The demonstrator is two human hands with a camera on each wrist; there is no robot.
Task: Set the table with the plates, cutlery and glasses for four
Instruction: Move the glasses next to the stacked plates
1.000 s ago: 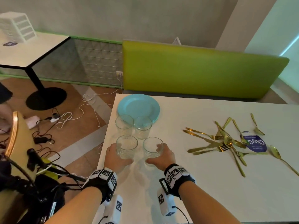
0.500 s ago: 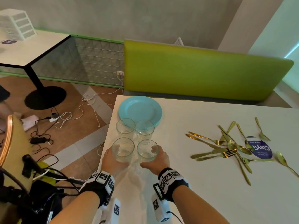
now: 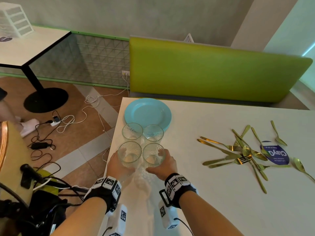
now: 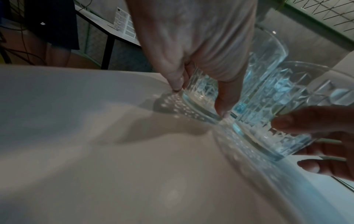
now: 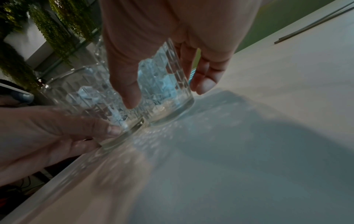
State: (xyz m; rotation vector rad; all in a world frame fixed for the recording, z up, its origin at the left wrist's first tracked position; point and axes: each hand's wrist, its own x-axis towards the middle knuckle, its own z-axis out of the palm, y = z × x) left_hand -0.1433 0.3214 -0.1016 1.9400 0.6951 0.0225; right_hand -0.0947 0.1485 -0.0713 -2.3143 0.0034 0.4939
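Note:
Four clear cut-pattern glasses stand in a square near the white table's (image 3: 204, 193) left edge. My left hand (image 3: 121, 165) grips the near left glass (image 3: 129, 155), thumb and fingers round its lower wall (image 4: 201, 94). My right hand (image 3: 161, 163) grips the near right glass (image 3: 153, 155) the same way (image 5: 166, 91). Both bases look to be on the table. The two far glasses (image 3: 132, 132) (image 3: 153, 133) stand untouched just behind. A stack of light blue plates (image 3: 148, 113) lies beyond them. Gold cutlery (image 3: 242, 150) lies in a loose pile to the right.
A blue round sticker (image 3: 277, 155) lies under the cutlery. A green bench back (image 3: 213, 72) runs along the table's far side. Left of the table, cables and a power strip (image 3: 54, 123) lie on the floor. A chair back (image 3: 6, 150) stands at the near left.
The right hand has slid its glass a little to the left, closer to the glass in the left hand. Both hands keep their grip.

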